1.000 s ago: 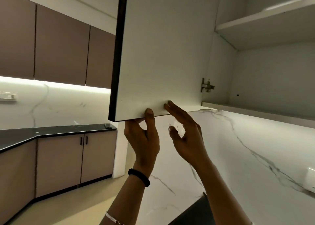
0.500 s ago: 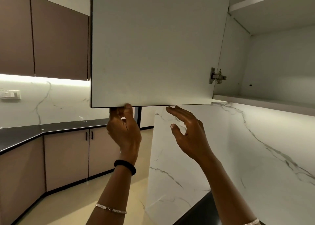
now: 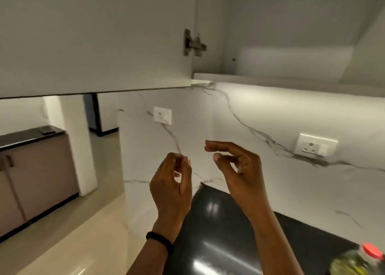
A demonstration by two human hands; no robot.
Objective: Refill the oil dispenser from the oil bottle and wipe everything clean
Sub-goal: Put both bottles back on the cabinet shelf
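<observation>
My left hand (image 3: 170, 183) and right hand (image 3: 235, 170) are raised side by side above the black counter (image 3: 218, 233), apart from each other and touching no surface. The left one has its fingers loosely curled with the tips drawn in near the thumb, and it grips nothing. A black band (image 3: 160, 242) sits on that wrist. The right one is also slack: the forefinger reaches forward, the other fingers bend inward, the thumb is held apart, and the palm is empty.

The oil bottle (image 3: 352, 263) stands on the counter's near right end, at the very corner of my view, well apart from both hands. It is badly blurred. I make out a yellowish body and a red cap (image 3: 373, 250), and its long axis runs from the body up and to the right toward that cap. I cannot tell whether it truly leans or only looks so.

High above the counter the white cabinet door (image 3: 93, 35) is swung wide open on its metal hinge (image 3: 193, 43). A wall socket (image 3: 314, 145) sits on the marble behind the counter.
</observation>
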